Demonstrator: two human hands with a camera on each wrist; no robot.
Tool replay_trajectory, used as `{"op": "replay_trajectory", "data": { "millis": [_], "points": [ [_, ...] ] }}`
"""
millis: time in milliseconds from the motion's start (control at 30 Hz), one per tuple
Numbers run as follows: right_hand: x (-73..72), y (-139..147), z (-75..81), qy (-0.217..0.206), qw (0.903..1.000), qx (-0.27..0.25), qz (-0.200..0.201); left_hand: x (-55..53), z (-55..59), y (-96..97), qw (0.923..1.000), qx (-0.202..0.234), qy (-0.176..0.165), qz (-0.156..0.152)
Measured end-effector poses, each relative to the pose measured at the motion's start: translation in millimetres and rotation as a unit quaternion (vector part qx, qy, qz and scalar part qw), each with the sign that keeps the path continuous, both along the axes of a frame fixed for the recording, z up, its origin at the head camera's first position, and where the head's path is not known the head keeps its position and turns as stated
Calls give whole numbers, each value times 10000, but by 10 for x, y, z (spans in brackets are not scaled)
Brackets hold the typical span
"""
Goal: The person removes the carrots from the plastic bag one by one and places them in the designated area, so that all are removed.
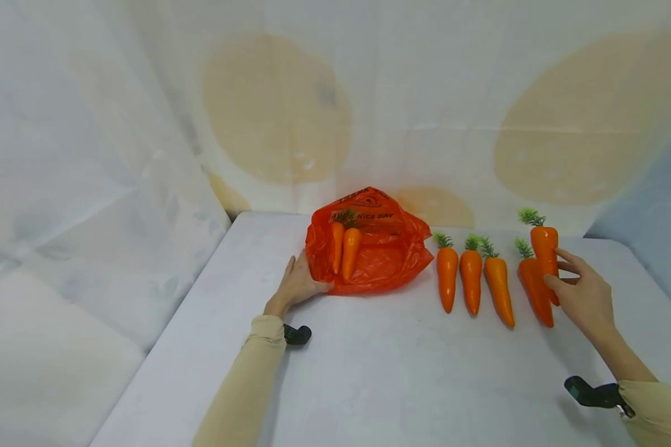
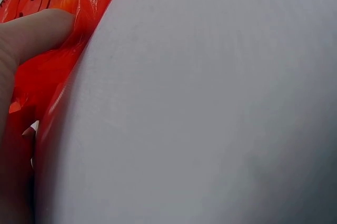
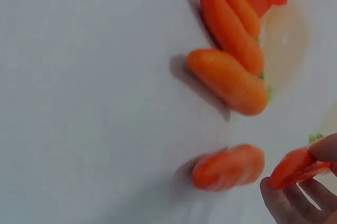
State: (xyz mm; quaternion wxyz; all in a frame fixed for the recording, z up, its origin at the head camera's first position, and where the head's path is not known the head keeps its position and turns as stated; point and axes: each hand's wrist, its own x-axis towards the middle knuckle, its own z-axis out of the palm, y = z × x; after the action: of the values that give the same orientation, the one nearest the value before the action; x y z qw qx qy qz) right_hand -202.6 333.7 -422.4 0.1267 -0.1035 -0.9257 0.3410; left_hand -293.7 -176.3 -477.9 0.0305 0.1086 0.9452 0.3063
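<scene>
A red plastic bag [image 1: 377, 264] lies with its mouth facing the person, two carrots [image 1: 351, 251] inside on its left. My left hand [image 1: 302, 284] holds the bag's left edge; its thumb [image 2: 45, 30] lies over the red film in the left wrist view, while the other fingers are mostly hidden. At the right, my right hand [image 1: 586, 295] pinches a carrot [image 1: 545, 243] with a green leafy top between thumb and fingers. This carrot [image 3: 295, 167] is raised off the table in the right wrist view. Behind it in the head view, another carrot [image 1: 532, 285] lies on the table.
Three more carrots [image 1: 471, 282] lie side by side between the bag and the right hand, tops pointing away. They rest on a white table [image 1: 380, 372]. A pale cloth wall with tan round patches [image 1: 276, 108] rises behind the table's far edge.
</scene>
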Motion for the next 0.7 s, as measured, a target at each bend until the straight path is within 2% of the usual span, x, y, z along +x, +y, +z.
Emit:
{"op": "replay_trajectory", "data": {
  "millis": [200, 433, 700],
  "points": [
    [38, 169, -72, -62, 9996, 38, -263, 13, 3, -12, 9999, 160, -40, 19],
    [40, 280, -152, -342, 9985, 101, -425, 23, 3, -16, 9999, 81, -62, 97],
    [15, 359, -218, -871, 9953, 165, -397, 17, 0, 0, 9999, 92, -39, 69]
  ]
}}
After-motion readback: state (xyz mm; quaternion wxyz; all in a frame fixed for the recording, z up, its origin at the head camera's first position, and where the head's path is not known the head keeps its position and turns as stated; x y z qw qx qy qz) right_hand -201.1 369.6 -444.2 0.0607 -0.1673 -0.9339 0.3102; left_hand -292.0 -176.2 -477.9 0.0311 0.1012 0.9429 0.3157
